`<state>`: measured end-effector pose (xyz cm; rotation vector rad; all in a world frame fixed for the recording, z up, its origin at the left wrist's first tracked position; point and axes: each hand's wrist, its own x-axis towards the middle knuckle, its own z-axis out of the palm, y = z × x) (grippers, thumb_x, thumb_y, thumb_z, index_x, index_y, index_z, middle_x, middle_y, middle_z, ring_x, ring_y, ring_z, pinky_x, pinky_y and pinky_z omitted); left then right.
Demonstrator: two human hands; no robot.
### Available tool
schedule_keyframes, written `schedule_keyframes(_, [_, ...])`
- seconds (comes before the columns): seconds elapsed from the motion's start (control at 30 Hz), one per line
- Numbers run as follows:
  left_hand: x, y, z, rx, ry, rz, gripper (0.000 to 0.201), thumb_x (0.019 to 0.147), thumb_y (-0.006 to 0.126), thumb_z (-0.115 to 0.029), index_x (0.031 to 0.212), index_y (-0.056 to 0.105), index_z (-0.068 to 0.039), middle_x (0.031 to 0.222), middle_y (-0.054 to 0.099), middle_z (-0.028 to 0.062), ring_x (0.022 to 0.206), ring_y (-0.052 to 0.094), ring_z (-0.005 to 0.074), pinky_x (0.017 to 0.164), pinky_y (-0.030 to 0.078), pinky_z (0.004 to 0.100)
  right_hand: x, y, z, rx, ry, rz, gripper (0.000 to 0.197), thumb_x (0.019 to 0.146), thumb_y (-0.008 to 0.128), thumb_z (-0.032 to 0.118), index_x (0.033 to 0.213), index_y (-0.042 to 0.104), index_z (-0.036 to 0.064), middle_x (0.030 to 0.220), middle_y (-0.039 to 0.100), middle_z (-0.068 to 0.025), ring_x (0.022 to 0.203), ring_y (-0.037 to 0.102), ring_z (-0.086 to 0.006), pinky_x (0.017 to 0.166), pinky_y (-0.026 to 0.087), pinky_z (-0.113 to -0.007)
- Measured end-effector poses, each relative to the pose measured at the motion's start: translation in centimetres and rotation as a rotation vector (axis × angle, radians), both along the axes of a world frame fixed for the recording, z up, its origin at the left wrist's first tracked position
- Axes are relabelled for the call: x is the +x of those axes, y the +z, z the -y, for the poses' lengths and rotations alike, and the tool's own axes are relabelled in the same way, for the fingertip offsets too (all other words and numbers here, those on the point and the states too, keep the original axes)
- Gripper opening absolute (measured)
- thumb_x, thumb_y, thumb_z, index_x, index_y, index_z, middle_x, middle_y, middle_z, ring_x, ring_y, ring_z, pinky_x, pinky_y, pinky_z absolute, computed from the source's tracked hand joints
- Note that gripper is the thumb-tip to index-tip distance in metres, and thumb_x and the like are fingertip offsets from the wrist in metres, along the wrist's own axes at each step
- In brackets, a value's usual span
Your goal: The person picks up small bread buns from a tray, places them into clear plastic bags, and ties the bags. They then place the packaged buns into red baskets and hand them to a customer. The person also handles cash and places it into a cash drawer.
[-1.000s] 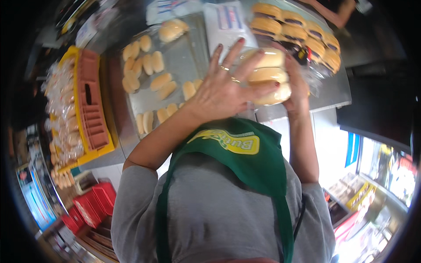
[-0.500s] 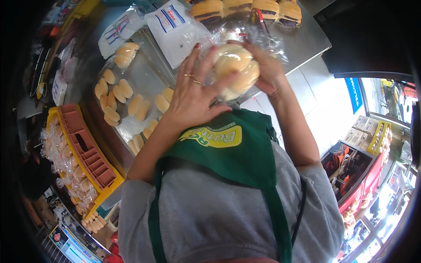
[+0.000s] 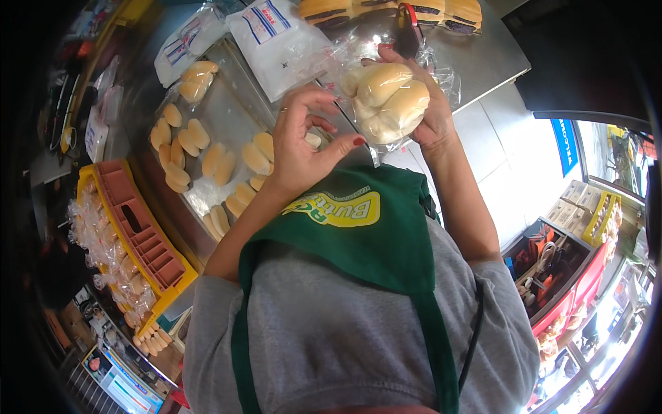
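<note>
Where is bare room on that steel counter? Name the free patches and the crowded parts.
Bare steel lies right of the bagged buns in the right hand, below the filled buns. The tray is crowded with loose rolls, with only small gaps between them.

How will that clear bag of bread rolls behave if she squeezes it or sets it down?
The bag of rolls probably feels light and soft: the rolls look puffy, so a hard squeeze by the right hand could dent them. The thin plastic looks crinkly and floppy, likely a bit slippery. Set down, it would probably slump rather than roll.
</note>
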<state>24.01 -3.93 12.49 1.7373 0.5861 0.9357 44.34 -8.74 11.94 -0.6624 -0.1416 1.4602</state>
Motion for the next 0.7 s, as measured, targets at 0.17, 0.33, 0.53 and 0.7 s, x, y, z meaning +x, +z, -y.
schedule_keyframes(0.17, [0.8, -2.3, 0.6, -0.316, -0.034, 0.142, 0.040, 0.073, 0.078, 0.001, 0.105, 0.055, 0.000, 0.105, 0.056, 0.0085, 0.085, 0.061, 0.0117, 0.067, 0.052, 0.0235, -2.3, -0.4, 0.1, 0.044, -0.062, -0.004, 0.049, 0.101, 0.038, 0.036, 0.133, 0.046, 0.0010, 0.122, 0.057, -0.0180, 0.111, 0.057, -0.0287, 0.098, 0.045, -0.039])
schedule_keyframes(0.33, [0.0, -6.7, -0.9, -0.428, -0.083, -0.087, 0.040, 0.073, 0.073, 0.006, 0.105, 0.051, 0.000, 0.113, 0.057, 0.0106, 0.091, 0.064, 0.0158, 0.075, 0.053, 0.0274, -3.3, -1.6, -0.2, 0.041, -0.019, 0.880, 0.054, 0.099, 0.048, 0.043, 0.133, 0.048, 0.0021, 0.121, 0.058, -0.0151, 0.109, 0.056, -0.0245, 0.097, 0.043, -0.034])
schedule_keyframes(0.53, [1.1, -1.4, -2.7, 0.232, -0.018, -0.260, 0.079, 0.069, 0.083, -0.022, 0.134, 0.041, -0.009, 0.120, 0.057, 0.0136, 0.098, 0.063, 0.0215, 0.079, 0.052, 0.0317, -0.6, -0.3, -2.8, 0.039, 0.238, 1.393, 0.046, 0.098, 0.051, 0.043, 0.112, 0.064, 0.0007, 0.091, 0.065, -0.0112, 0.086, 0.060, -0.0155, 0.080, 0.048, -0.030])
schedule_keyframes(0.7, [0.5, -0.4, -3.6, -0.692, -0.151, 0.017, 0.066, 0.078, 0.076, -0.024, 0.131, 0.042, -0.004, 0.123, 0.053, 0.0157, 0.115, 0.054, 0.0189, 0.087, 0.051, 0.0336, -0.6, 0.4, -3.4, -0.069, 0.327, 1.010, 0.053, 0.095, 0.054, 0.047, 0.122, 0.052, 0.0010, 0.110, 0.059, -0.0132, 0.093, 0.061, -0.0192, 0.079, 0.050, -0.031])
